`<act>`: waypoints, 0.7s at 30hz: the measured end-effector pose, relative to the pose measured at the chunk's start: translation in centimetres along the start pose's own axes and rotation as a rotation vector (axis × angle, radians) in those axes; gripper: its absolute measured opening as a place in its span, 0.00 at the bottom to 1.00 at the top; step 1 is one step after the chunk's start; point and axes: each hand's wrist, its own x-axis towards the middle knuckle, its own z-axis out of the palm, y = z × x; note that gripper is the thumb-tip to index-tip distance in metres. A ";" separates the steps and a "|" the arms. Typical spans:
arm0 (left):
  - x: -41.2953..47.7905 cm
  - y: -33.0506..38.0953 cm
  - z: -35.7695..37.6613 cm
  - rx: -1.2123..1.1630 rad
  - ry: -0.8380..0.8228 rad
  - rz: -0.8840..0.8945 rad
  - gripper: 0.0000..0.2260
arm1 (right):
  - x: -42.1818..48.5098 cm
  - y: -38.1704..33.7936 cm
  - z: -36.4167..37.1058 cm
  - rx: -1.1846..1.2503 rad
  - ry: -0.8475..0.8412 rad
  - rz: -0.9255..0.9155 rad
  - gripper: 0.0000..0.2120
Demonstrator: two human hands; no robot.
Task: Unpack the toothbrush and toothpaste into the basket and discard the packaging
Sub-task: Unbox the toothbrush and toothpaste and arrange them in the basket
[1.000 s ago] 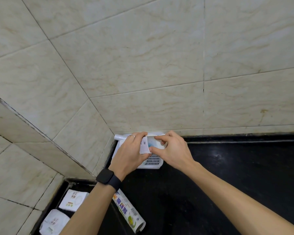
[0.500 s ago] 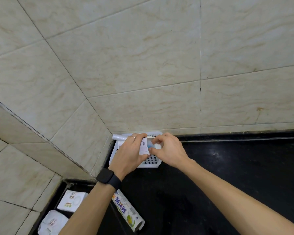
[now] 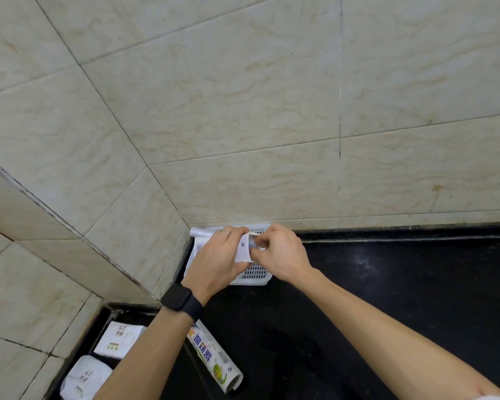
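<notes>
Half the packaging [image 3: 242,252] inside left hand [image 3: 216,259]

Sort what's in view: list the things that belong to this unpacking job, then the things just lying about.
Job: white packet, gripped by the left hand, its end pinched by the right hand; white slotted basket beneath them.
Lying about: printed roll on the black counter; two white packs lower left.

Black counter [image 3: 387,298], white basket [image 3: 256,275] in corner, printed roll [image 3: 214,356] near front
</notes>
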 end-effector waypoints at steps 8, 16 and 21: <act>-1.0 -1.0 -0.3 0.017 0.005 -0.043 0.29 | -1.0 2.3 -0.7 0.113 0.114 -0.071 0.05; -0.3 -0.3 0.1 0.020 -0.022 -0.059 0.28 | -1.8 3.6 -0.9 0.355 0.014 0.032 0.09; -0.8 -1.4 1.4 0.006 -0.081 -0.149 0.31 | -2.6 5.3 -1.4 0.514 0.067 0.117 0.04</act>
